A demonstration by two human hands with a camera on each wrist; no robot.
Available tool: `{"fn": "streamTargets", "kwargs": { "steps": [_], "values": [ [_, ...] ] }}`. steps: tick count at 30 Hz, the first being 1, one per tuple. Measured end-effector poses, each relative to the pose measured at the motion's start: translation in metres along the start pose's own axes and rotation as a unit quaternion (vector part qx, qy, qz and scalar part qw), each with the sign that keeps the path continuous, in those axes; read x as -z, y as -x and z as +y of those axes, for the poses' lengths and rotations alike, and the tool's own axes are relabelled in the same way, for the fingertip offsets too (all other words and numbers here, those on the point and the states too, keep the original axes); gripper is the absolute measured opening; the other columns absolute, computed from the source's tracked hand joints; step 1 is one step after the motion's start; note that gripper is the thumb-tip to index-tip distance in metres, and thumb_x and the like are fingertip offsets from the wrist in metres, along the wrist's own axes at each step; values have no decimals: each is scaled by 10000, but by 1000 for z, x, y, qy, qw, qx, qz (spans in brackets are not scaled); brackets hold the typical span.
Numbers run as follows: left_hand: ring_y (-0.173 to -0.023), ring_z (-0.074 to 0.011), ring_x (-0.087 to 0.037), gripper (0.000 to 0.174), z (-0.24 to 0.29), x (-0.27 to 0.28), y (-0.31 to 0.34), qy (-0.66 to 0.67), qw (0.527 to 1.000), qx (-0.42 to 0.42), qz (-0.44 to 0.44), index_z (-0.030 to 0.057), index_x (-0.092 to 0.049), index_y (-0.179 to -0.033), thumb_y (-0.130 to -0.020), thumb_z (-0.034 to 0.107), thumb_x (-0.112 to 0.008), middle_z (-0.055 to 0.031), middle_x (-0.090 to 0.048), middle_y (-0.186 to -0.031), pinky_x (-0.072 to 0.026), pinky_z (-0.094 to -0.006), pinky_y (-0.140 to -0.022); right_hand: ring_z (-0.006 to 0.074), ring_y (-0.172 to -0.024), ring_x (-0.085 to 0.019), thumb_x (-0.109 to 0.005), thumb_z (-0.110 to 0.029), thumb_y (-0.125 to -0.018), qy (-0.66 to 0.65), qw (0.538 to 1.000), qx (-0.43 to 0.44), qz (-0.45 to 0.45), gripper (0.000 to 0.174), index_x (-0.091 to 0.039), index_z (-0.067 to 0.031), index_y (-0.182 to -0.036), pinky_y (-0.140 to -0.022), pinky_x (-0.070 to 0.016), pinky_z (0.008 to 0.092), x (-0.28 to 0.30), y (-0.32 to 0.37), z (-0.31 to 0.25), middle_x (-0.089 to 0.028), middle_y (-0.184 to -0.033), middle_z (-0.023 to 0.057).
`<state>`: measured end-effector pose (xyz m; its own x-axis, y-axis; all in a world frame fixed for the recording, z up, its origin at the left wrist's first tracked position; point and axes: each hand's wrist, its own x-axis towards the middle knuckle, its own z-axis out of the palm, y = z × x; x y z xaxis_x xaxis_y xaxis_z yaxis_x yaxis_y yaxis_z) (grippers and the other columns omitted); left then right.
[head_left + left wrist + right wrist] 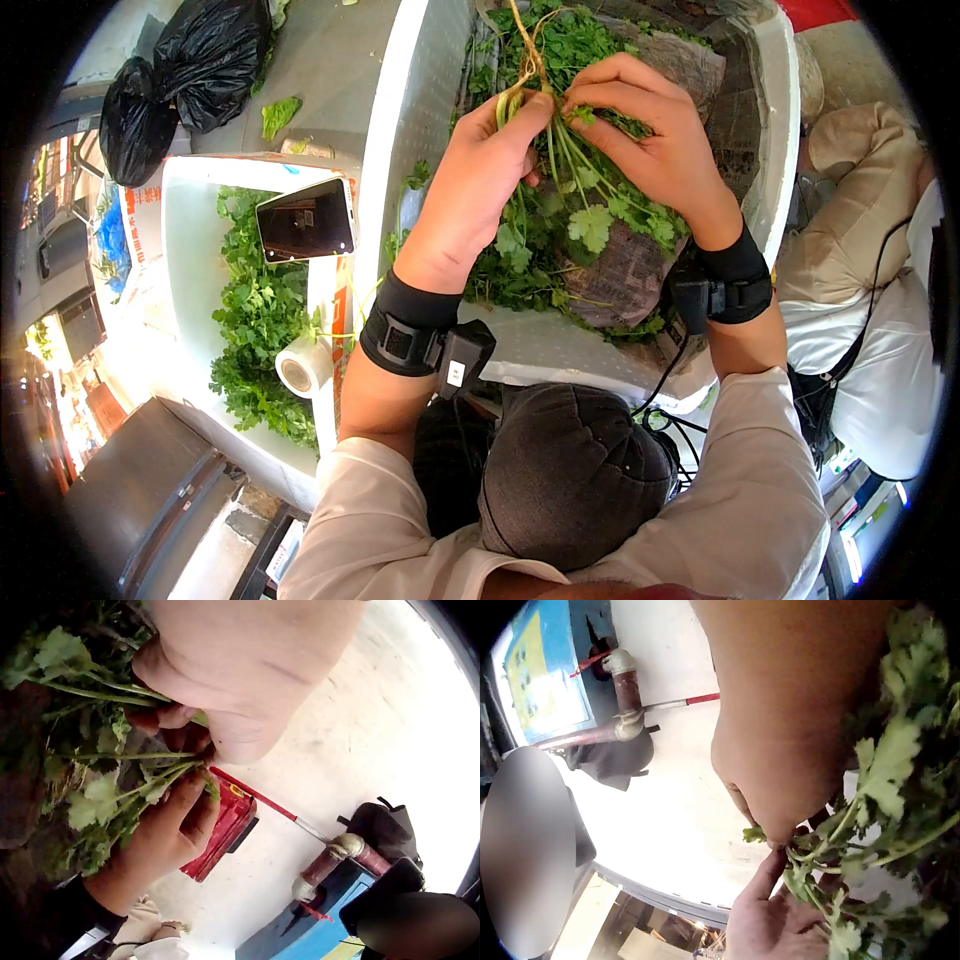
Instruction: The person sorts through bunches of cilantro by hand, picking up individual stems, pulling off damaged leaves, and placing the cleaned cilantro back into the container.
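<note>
My left hand grips a bunch of coriander by its stems, thumb across them. Pale roots stick up above the thumb, and the leaves hang toward my right side. Close beside it, my right hand pinches a small green sprig between thumb and fingers. In the right wrist view, the fingertips of both hands meet at the coriander stems. Beneath the hands, more coriander lies on crumpled newsprint inside a white foam box.
Left of me stands a second foam box with leafy greens. A phone and a white roll sit at its edge. Black plastic bags lie at the upper left. Another person is close on the right.
</note>
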<state>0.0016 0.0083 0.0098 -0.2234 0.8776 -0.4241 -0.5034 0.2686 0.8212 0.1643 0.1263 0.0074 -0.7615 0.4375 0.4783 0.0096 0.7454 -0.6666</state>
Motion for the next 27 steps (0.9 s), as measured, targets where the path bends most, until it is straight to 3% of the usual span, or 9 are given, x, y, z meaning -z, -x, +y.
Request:
{"fn": "streamTargets", "kwargs": {
  "steps": [3, 9, 22, 25, 27],
  "values": [
    [-658, -41, -494, 207, -4, -1, -2, -20, 998, -66, 8, 52, -666, -1069, -994, 245, -651, 49, -578, -816, -417, -232, -577, 252, -915, -654, -703, -51, -885, -45, 998, -33, -8, 184, -685, 7, -1058, -805, -516, 325, -3, -1, -5, -650, -1025, 104],
    [-667, -42, -512, 197, -7, 3, -3, -55, 993, -99, -7, 55, -656, -1074, -1007, 240, -636, 47, -583, -817, -431, -218, -575, 209, -914, -621, -683, -57, -918, -97, 991, -90, -2, 198, -654, 11, -1102, -809, -500, 306, -9, 2, -10, -610, -1063, 91],
    [-681, -56, -533, 204, -3, 0, 0, -54, 994, -82, -50, 32, -639, -1098, -1012, 216, -624, 38, -584, -819, -449, -228, -612, 213, -965, -601, -663, -48, -937, -91, 988, -113, 54, 218, -628, 13, -1143, -837, -499, 311, -21, 7, -6, -549, -1132, 102],
    [-677, -54, -531, 200, -2, 0, 0, -62, 994, -78, -50, 27, -646, -1088, -1011, 211, -625, 40, -591, -820, -450, -230, -616, 196, -927, -597, -645, -44, -952, -92, 988, -102, 71, 208, -616, 18, -1148, -803, -499, 305, -24, 8, -7, -545, -1116, 98],
    [-682, -49, -529, 201, -3, 1, 0, -67, 994, -71, -53, 27, -654, -1101, -1013, 205, -623, 36, -613, -829, -453, -233, -610, 162, -853, -585, -614, -50, -978, -148, 974, -151, 86, 204, -602, 20, -1169, -760, -495, 291, -25, 7, -12, -534, -1094, 94]
  ]
}}
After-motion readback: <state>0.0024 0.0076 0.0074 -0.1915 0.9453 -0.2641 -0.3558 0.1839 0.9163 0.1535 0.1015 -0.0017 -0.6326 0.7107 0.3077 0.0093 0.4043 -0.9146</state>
